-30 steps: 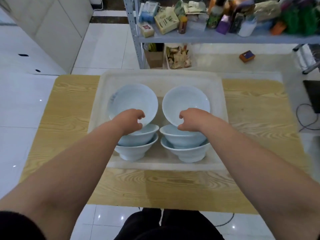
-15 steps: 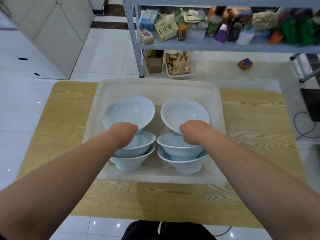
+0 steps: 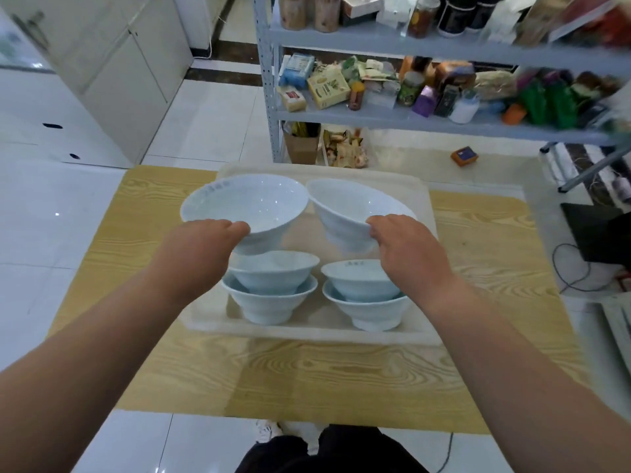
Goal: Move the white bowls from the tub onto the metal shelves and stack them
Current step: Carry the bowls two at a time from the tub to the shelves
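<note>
Grip clamped on each rim, left hand (image 3: 201,245) and right hand (image 3: 408,249) have just raised the left bowl (image 3: 254,203) and right bowl (image 3: 345,213) from the tub (image 3: 307,333), shelves (image 3: 375,120) next.

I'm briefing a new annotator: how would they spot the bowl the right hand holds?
On the wooden table stands a translucent tub of white bowls. Above its far right side the right hand grips a raised bowl by the rim. Alone among them, it is tipped, showing its outer wall.
</note>
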